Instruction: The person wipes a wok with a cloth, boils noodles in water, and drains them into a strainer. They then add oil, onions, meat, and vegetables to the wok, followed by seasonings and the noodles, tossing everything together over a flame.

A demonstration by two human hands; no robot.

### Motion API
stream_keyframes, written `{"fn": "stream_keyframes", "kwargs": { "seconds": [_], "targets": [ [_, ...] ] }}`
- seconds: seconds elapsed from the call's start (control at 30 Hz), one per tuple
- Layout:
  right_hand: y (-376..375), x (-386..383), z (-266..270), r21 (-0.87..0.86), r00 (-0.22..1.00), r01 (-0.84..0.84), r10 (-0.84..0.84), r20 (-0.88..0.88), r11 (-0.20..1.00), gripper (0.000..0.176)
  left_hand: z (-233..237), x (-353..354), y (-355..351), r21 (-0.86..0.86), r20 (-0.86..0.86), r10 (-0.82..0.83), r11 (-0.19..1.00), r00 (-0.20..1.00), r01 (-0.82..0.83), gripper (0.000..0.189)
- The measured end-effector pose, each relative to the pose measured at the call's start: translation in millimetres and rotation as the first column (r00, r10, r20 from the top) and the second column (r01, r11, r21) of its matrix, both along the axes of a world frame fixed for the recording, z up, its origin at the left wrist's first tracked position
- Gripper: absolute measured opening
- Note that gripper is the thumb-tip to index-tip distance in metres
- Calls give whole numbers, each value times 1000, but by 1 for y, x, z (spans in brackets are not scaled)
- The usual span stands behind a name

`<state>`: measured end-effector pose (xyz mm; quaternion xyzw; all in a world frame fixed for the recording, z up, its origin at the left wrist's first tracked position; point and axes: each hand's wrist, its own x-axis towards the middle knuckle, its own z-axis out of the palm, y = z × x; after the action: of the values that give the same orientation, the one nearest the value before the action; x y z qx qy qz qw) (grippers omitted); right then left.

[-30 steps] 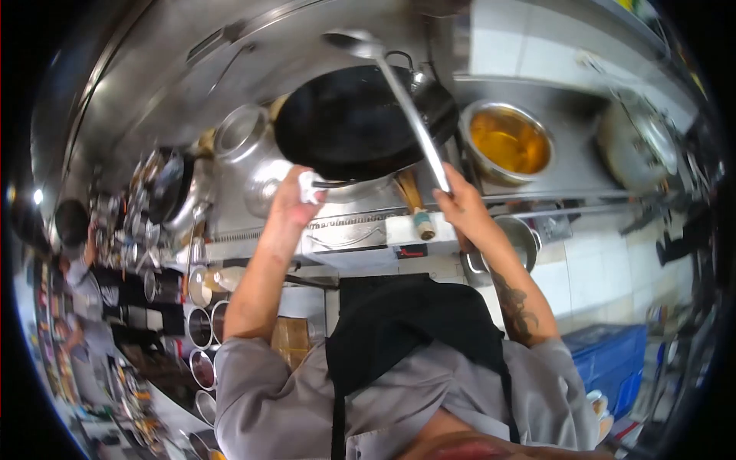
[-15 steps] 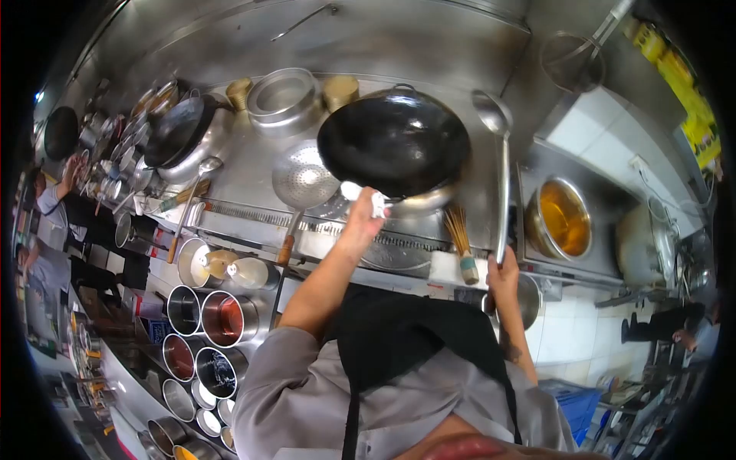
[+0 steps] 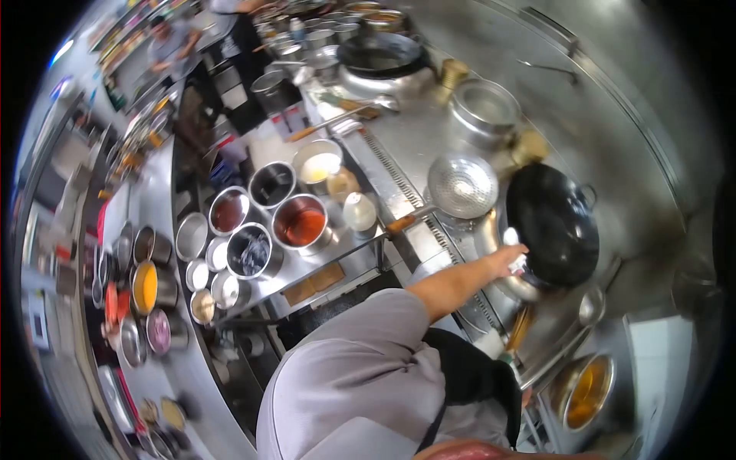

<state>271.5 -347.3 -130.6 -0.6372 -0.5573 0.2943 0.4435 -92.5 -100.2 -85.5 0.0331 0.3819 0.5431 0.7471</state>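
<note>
My left hand (image 3: 506, 262) is closed round a folded white cloth (image 3: 518, 264) at the near rim of a black wok (image 3: 553, 230). The wok sits on a round metal burner ring, and its far loop handle stands free. Low in the view, my right hand (image 3: 527, 397) is mostly hidden by my body and apron. It is at the lower end of the long handle of a metal ladle (image 3: 592, 307), whose bowl lies right of the wok. A perforated skimmer (image 3: 462, 186) with a wooden handle rests beside the wok. A bamboo brush (image 3: 521, 328) lies close below it.
Several metal pots of sauces stand on the left counter, one with red liquid (image 3: 300, 224). A squeeze bottle (image 3: 359, 211) stands beside them. A bowl of amber oil (image 3: 586, 392) is at lower right. Another wok (image 3: 381, 54) and people are farther back.
The view has swung to the left, bringing the side counter and co-workers further in. My left hand stays with the cloth at the wok's rim. My right hand is now mostly out of sight.
</note>
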Motion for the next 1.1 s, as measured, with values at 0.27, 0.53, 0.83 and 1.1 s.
{"fn": "stream_keyframes", "kwargs": {
  "seconds": [0.27, 0.53, 0.83, 1.1],
  "targets": [
    [28, 37, -49, -130, 982, -126, 142, 126, 983, 43, 16, 10, -23, 16, 31, 33, 999, 999, -34, 10],
    [40, 33, -62, -170, 962, -135, 171, 215, 976, 44, 66, -9, -138, 39, 238, 120, 990, 964, -133, 4],
    [44, 31, -73, -197, 932, -115, 174, 318, 974, 45, 126, -74, -179, 166, 302, 225, 944, 926, -284, 10],
    [47, 31, -89, -218, 912, -88, 166, 375, 972, 46, 157, -157, -191, 257, 246, 336, 882, 909, -395, 9]
  ]
}}
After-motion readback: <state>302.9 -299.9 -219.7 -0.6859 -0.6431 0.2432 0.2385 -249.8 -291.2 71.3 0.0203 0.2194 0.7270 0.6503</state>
